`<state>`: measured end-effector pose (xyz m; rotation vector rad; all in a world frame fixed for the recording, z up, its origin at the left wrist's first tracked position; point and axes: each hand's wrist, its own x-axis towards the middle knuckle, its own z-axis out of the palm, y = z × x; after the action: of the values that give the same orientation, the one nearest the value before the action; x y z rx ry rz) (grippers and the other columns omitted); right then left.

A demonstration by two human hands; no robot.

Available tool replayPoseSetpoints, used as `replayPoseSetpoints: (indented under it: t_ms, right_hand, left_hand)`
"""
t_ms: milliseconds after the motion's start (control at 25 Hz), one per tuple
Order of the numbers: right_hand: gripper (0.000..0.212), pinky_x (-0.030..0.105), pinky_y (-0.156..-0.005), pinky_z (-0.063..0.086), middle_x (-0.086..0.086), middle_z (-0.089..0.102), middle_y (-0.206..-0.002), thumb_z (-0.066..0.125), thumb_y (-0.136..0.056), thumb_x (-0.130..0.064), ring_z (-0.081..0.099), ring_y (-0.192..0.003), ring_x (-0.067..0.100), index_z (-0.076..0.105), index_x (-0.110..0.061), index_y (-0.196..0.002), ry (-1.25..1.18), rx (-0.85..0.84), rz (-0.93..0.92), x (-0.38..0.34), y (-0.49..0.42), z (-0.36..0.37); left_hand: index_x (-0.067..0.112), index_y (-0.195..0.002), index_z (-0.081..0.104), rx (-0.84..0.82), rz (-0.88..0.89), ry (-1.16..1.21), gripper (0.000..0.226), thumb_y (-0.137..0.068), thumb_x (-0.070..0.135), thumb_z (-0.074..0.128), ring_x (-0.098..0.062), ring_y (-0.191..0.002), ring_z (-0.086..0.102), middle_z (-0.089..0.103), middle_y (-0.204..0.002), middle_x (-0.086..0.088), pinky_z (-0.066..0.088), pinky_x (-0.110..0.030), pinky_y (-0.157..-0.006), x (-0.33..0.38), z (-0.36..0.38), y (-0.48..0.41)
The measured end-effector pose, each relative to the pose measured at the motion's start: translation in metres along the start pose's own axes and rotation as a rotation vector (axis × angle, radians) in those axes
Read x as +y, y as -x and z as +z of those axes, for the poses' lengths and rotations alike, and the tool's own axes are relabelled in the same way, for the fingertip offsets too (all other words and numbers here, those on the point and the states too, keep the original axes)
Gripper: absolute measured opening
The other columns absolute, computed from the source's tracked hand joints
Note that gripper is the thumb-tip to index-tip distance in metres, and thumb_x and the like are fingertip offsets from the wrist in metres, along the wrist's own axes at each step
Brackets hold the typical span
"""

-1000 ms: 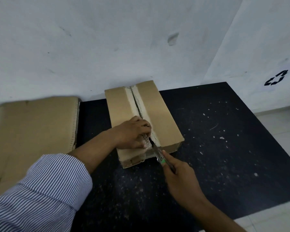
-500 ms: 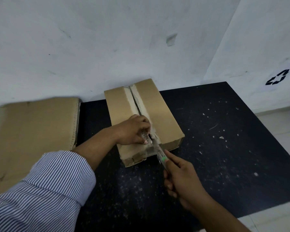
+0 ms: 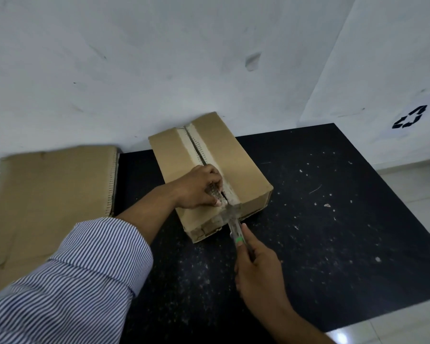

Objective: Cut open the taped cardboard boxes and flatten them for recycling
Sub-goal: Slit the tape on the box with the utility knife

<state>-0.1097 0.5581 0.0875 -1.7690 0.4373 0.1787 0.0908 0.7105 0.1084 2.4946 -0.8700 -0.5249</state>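
Note:
A brown cardboard box (image 3: 236, 160) lies on the black table (image 3: 333, 219), its far end against the wall. Its top seam is slit along most of its length, with torn pale strips on both sides. My left hand (image 3: 199, 187) lies on the left flap near the box's front end, fingers curled round a crumpled piece of clear tape at the seam. My right hand (image 3: 258, 271) grips a utility knife (image 3: 236, 232) with a green slider. The knife's blade end sits at the taped front edge of the box.
A flattened cardboard sheet (image 3: 47, 194) lies to the left, overhanging the table's left side. White specks and scraps dot the table's right half. A white wall stands behind; a recycling symbol (image 3: 407, 117) marks the white surface at the right. Pale floor tiles show at right.
The knife and my right hand have drawn back toward me along the seam to the box's front edge. My left hand stayed on the tape near the seam.

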Motion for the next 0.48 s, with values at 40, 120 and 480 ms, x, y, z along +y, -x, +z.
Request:
replayPoseSetpoints:
  t_ms: [40, 120, 480]
  right_hand:
    - [0.048, 0.035, -0.052, 0.038, -0.005, 0.051, -0.054, 0.047, -0.105, -0.022, 0.039, -0.055, 0.02, 0.038, -0.046, -0.146, -0.021, -0.01, 0.019, -0.001, -0.002, 0.001]
    - [0.048, 0.033, -0.052, 0.038, -0.002, 0.051, -0.057, 0.045, -0.106, -0.021, 0.039, -0.056, 0.021, 0.036, -0.045, -0.147, -0.051, -0.022, 0.047, -0.005, -0.005, 0.004]
    - [0.044, 0.024, -0.038, 0.034, 0.005, 0.05, -0.06, 0.046, -0.106, -0.02, 0.039, -0.043, 0.014, 0.047, -0.038, -0.146, -0.17, -0.078, 0.127, -0.018, -0.005, -0.017]
  left_hand:
    - [0.03, -0.103, 0.061, 0.003, -0.003, 0.003, 0.029, -0.082, 0.036, 0.08, -0.014, -0.118, 0.037, 0.048, -0.126, 0.004, 0.034, -0.028, -0.093, 0.001, 0.0, 0.0]
    - [0.028, -0.103, 0.062, 0.013, -0.001, 0.009, 0.029, -0.082, 0.035, 0.08, -0.015, -0.118, 0.038, 0.048, -0.124, 0.004, 0.035, -0.029, -0.095, 0.001, 0.001, 0.001]
    - [0.032, -0.1, 0.061, 0.017, -0.006, 0.063, 0.026, -0.081, 0.035, 0.08, -0.016, -0.113, 0.044, 0.047, -0.119, 0.004, 0.042, -0.033, -0.097, -0.002, 0.003, 0.004]
